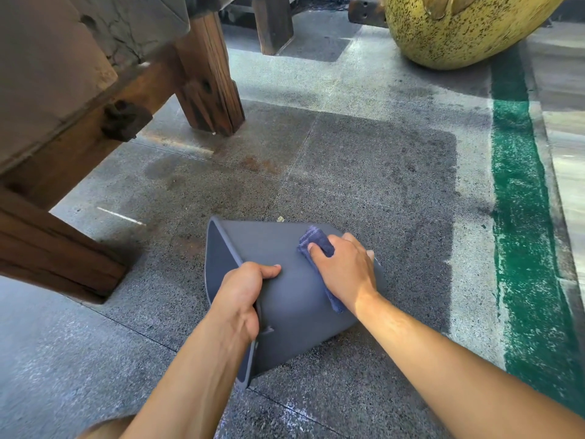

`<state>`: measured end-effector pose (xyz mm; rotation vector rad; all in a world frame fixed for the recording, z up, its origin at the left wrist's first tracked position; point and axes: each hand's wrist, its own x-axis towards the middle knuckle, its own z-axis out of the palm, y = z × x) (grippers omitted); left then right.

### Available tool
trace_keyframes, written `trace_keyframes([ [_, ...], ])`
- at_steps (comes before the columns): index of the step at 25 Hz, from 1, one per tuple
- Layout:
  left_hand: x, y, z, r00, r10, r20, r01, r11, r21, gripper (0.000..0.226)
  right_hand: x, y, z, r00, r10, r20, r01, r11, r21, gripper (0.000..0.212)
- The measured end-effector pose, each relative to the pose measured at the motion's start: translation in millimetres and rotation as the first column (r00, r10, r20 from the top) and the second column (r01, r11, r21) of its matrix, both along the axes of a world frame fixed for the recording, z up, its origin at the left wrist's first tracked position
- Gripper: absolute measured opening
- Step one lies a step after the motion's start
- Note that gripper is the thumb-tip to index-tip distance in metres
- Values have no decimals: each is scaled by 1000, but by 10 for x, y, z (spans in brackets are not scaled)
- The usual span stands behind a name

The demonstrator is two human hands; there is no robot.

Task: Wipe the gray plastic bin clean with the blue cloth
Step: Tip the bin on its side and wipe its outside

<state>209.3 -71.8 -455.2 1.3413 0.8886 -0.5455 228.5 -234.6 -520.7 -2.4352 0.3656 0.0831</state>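
The gray plastic bin (285,299) lies on its side on the speckled floor, its open mouth facing left. My left hand (242,296) grips the bin's rim, fingers hooked inside and thumb on the outer wall. My right hand (343,269) presses the folded blue cloth (315,240) flat against the bin's upward-facing outer side, near its base end. Part of the cloth sticks out ahead of my fingers and a strip trails under my wrist.
A heavy wooden bench with thick legs (212,90) stands at the left and back. A large speckled yellow pot (459,30) sits at the back right. A green painted stripe (522,217) runs along the floor on the right.
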Motion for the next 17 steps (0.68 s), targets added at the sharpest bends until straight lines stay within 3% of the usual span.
trace_keyframes([
  [4, 7, 42, -1, 998, 56, 27, -56, 998, 13, 25, 55, -199, -232, 998, -54, -43, 54, 998, -20, 43],
  [17, 17, 104, -48, 992, 108, 64, -108, 994, -4, 23, 218, -597, -561, 986, -152, -68, 153, 988, 8, 39],
])
